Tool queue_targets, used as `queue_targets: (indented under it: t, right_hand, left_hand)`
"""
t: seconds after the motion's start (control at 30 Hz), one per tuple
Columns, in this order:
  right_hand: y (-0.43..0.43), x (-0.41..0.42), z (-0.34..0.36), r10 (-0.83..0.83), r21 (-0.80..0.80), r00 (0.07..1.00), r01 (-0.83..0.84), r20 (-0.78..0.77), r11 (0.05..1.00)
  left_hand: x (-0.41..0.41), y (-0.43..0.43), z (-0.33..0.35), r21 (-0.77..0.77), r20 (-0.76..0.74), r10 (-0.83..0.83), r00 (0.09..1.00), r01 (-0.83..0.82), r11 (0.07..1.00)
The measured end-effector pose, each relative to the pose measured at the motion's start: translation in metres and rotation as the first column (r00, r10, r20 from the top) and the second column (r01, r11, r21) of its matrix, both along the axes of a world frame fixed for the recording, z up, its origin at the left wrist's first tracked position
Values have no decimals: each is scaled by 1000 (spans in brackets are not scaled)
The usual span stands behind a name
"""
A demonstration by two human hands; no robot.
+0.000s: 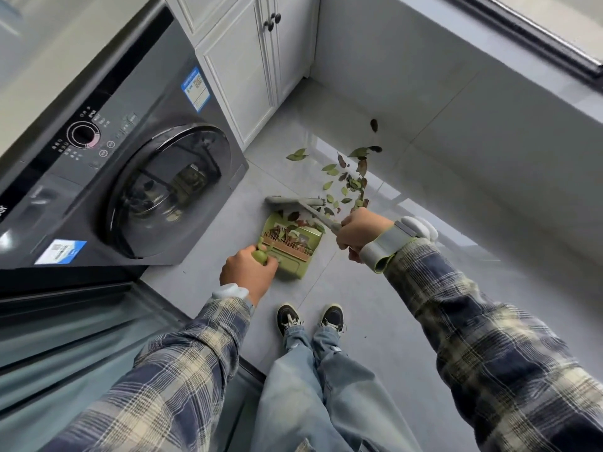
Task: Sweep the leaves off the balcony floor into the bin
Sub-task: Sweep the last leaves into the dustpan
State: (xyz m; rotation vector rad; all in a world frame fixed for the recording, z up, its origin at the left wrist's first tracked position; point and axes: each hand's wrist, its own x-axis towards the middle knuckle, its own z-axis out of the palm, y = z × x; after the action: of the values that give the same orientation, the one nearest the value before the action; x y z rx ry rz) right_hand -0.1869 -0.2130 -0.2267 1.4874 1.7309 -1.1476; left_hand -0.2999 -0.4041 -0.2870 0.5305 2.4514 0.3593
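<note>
- Just beyond my right hand [362, 233], the leaves [349, 182] lie scattered; some already sit in the dustpan [288, 263].
- That hand grips the broom [295, 201]; my left hand [248, 269] clasps the dustpan's handle.
- A hard stroke could flick leaves past the dustpan, toward the washer [130, 177].

Floor [375, 321]: grey glossy tiles. Leaves [352, 184], green and brown, lie scattered on it near the right wall [456, 102]; one dark leaf [374, 124] sits apart at the wall's foot. A green dustpan [290, 256] rests on the tiles, with the broom [293, 201] head at its far edge. A washer [146, 190] and cabinet [241, 76] stand at left. Two dark shoes [287, 316] stand nearest.
</note>
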Motion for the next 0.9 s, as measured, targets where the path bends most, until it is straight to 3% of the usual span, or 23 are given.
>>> queue_targets:
  t: [0.33, 0.47, 0.63, 0.77, 0.9]
  right_hand:
    - [-15, 1, -6, -206, -63, 970, 199, -132, 978]
    - [-27, 5, -17, -336, -178, 936, 315, -107, 932]
    - [-33, 15, -11, -264, -282, 964, 246, -27, 927]
    - [-23, 19, 2, -219, -251, 975, 201, -44, 947]
    - [-15, 18, 14, -284, -223, 955, 259, -84, 940]
  left_hand:
    - [0, 1, -1, 8, -27, -20, 999, 21, 1000]
    - [-1, 2, -4, 10, -40, -33, 999, 34, 999]
    - [2, 0, -3, 2, -49, -30, 998, 30, 1000]
    - [2, 0, -4, 7, -41, -36, 999, 36, 999]
    - [4, -1, -4, 4, -31, -44, 999, 44, 999]
